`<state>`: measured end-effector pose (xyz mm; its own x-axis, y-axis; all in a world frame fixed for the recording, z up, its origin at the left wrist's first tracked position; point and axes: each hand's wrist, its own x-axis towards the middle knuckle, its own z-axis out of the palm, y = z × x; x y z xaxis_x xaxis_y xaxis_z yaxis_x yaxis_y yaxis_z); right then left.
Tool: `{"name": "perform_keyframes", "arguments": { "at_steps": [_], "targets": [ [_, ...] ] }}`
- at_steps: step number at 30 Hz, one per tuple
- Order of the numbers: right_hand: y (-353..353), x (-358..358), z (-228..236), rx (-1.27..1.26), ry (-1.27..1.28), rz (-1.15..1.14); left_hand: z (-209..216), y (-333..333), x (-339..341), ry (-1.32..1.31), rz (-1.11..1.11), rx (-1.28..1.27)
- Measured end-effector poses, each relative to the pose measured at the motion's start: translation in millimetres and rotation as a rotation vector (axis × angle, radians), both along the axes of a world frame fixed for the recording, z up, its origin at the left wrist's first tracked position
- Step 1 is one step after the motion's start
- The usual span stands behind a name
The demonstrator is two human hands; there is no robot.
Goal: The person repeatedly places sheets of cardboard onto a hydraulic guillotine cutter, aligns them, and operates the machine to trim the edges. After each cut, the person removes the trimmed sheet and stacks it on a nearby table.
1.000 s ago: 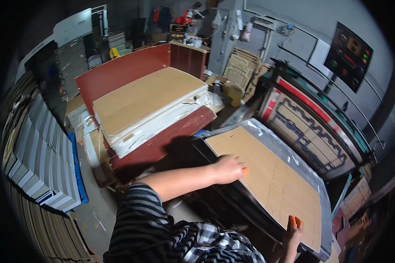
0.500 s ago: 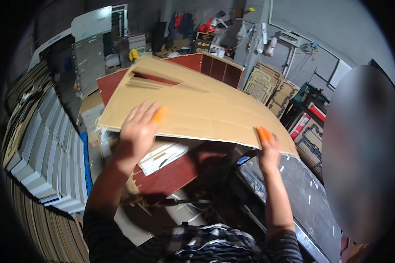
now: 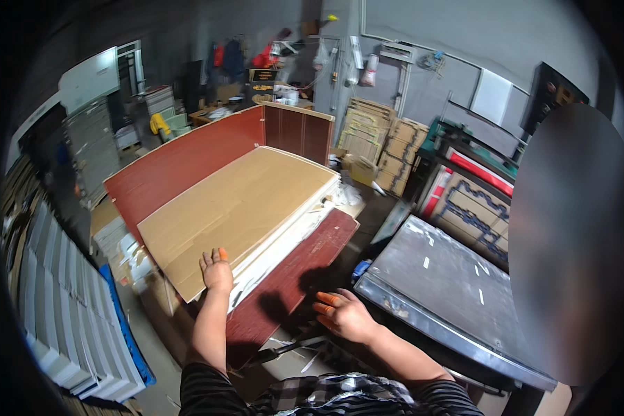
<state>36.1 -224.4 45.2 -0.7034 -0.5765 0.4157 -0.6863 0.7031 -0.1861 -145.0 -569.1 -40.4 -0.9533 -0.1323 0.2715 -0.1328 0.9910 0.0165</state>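
A large brown cardboard sheet [image 3: 243, 201] lies flat on a stack with white edges, on a red-brown board table. On the sheet's near left edge rests my left hand [image 3: 217, 272], fingers spread and an orange finger cover showing. My right hand [image 3: 345, 316] hangs free between the red-brown board [image 3: 291, 277] and the grey metal machine bed [image 3: 440, 277]. Its fingers, some in orange covers, are loosely bent and apart, with nothing visible in them.
Upright red-brown panels [image 3: 187, 149] border the table's far side. Stacked grey-white sheets [image 3: 69, 305] stand at the left. Cutting-die boards [image 3: 399, 152] lean by the back wall. A blurred person [image 3: 575, 256] is close on the right.
The cardboard sheet, held raised by both hands before, has come down flat on the stack. My right hand has let go and drawn back toward me; the view has swung right.
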Motion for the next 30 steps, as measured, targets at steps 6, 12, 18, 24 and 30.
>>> {"name": "perform_keyframes", "arguments": {
  "at_steps": [6,12,18,24,30],
  "targets": [
    [124.0,135.7,38.4,-0.214,0.121,-0.479,-29.5,-32.6,-50.1,0.020,-0.037,0.218],
    [294.4,352.0,24.5,-0.159,0.187,-1.268,35.1,-35.6,-52.9,-0.360,-0.066,0.505],
    [420.7,682.9,-72.3,-0.225,-0.233,-2.683,67.0,118.2,-36.7,0.142,-0.494,0.569],
    [366.7,806.8,-138.6,-0.430,-0.834,-2.838,94.2,369.8,50.0,0.021,-1.075,0.869],
    [366.8,845.1,-225.8,-0.693,0.075,-2.482,135.3,536.9,179.0,0.159,-1.528,0.466]
  ]
}}
